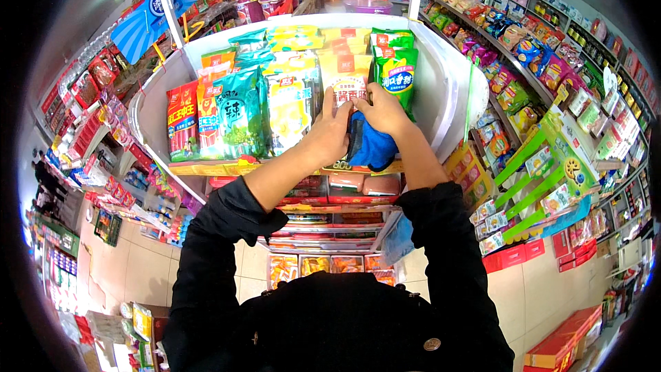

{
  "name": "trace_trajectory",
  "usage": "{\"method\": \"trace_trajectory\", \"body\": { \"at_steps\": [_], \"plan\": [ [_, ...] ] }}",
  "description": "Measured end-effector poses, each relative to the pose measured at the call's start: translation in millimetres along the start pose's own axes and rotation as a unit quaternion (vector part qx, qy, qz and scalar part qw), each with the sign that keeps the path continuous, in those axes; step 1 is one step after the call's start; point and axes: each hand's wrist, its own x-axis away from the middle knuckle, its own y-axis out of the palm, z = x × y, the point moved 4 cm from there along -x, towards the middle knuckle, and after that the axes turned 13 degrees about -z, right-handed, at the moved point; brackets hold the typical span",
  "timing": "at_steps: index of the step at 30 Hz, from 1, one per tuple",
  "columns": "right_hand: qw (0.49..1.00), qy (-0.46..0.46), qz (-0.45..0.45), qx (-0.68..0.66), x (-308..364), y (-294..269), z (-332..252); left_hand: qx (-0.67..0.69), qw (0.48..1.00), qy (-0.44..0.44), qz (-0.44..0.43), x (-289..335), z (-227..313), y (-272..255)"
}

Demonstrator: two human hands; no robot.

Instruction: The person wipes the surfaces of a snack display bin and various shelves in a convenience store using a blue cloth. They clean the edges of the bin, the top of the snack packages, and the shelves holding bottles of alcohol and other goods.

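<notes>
In front of me both hands meet at a beige snack bag [346,69] with red and dark print, standing in the white display bin [441,69]. My left hand [332,132] is closed at the bag's left side, its thumb across the front. My right hand [384,111] is closed at the right side, thumb toward the left one. From under the right hand hangs a blue cloth [373,143] with a dark edge; the right palm hides part of it. A yellow-and-white bag [288,107] stands left of my left hand, and a green bag [399,72] stands behind my right.
Teal [237,114] and red [182,120] bags fill the bin's left side. Below its front ledge [227,167] are shelves with packed meats [379,184]. Stocked racks [537,48] line the right, and a green display stand [551,165] stands close by.
</notes>
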Motion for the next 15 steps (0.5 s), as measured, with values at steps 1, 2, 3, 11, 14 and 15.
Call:
{"method": "trace_trajectory", "body": {
  "at_steps": [1, 2, 3, 11, 14, 15],
  "plan": [
    [1.0, -0.008, 0.013, -0.024, -1.4, -1.3, 2.3, 0.036, 0.999, -0.013, 0.014, -3.1, -4.6, 3.6],
    [1.0, 0.019, -0.007, -0.014, -3.5, -1.6, 3.5, 0.071, 0.997, -0.029, 0.028, -4.6, -7.7, 5.2],
    [0.999, 0.046, -0.027, -0.004, -5.1, -3.5, 5.2, 0.107, 0.992, -0.046, 0.042, -5.6, -10.9, 5.5],
    [0.999, 0.029, 0.004, -0.043, -12.3, 0.6, 14.4, 0.155, 0.979, -0.056, 0.118, -23.8, -18.3, 11.7],
    [0.999, 0.029, 0.029, -0.028, -17.0, 0.8, 11.5, 0.15, 0.976, -0.013, 0.155, -28.5, -24.6, 9.6],
    [0.999, 0.034, 0.031, -0.013, -17.5, 0.8, 15.7, 0.171, 0.974, -0.003, 0.147, -29.7, -22.2, 7.9]
  ]
}}
